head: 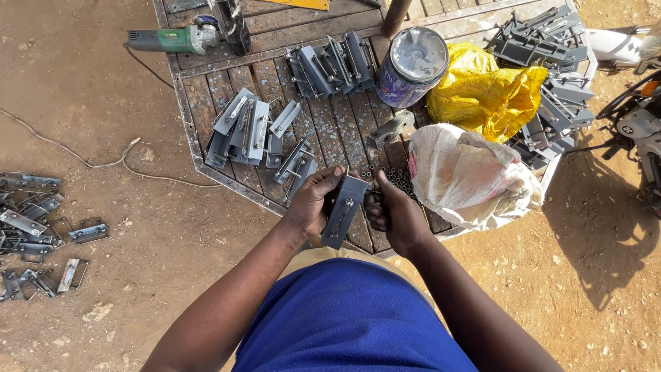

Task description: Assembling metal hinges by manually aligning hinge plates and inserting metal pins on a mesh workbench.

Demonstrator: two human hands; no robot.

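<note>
Seen from above, a person in a blue top stands at the near edge of a weathered wooden surface (330,131) set on reddish dirt. The left hand (311,202) grips a flat, grey steel bracket (343,210), its fingers (329,180) curled round the left edge and the thumb lying across the top corner. The bracket is a long rectangle with a thin rod fixed down its middle, held tilted just above the near rim of the surface. The right hand (391,212) is closed against the bracket's right edge, fingers folded in tight; whether they pinch a small part cannot be told.

Just beyond the hands lies a cluster of short, dark metal tubes (398,179), ends up. Beside them sits a bulging white woven sack (468,176), and behind it a crumpled yellow plastic bag (492,96). A round paint tin (412,65) with a dull metal lid stands near the yellow bag. More grey brackets lie in loose heaps on the planks: one pile (251,131) to the left, another (330,65) further back, and a larger stack (554,76) at the far right. A green angle grinder (172,39) rests at the far left corner, its cable trailing over the dirt. Further brackets (34,231) are scattered on the ground to the left.
</note>
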